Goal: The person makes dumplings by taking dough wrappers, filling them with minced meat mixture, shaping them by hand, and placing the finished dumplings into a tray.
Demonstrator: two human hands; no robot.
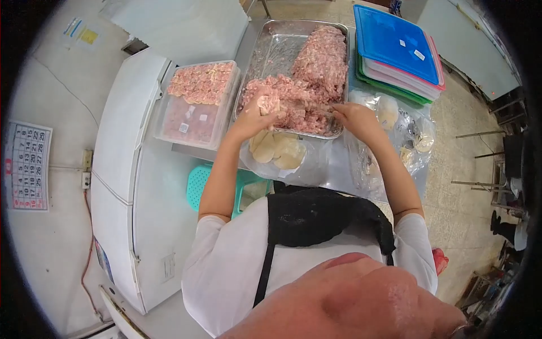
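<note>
In my left hand (252, 121), with the fingers curled round it, lies a round dough wrapper with minced meat (269, 105) on it. My right hand (359, 120) is at the right side of the metal tray (275, 42), its fingers pinched on a thin utensil whose far end is lost in the meat. Raw minced meat (320, 59) is heaped in the tray, tall at the far right and lower near my hands. Just in front of the tray, pale round wrappers (276, 149) lie overlapping on a plastic sheet (313, 169).
To the left, a clear plastic box (189, 127) holds rows of filled dumplings (202, 81). Stacked lids or trays with a blue top (395, 42) stand at the right. Nearer, plastic bags (403, 133) hold more wrappers. A green stool (199, 186) and white freezer (127, 130) stand left.
</note>
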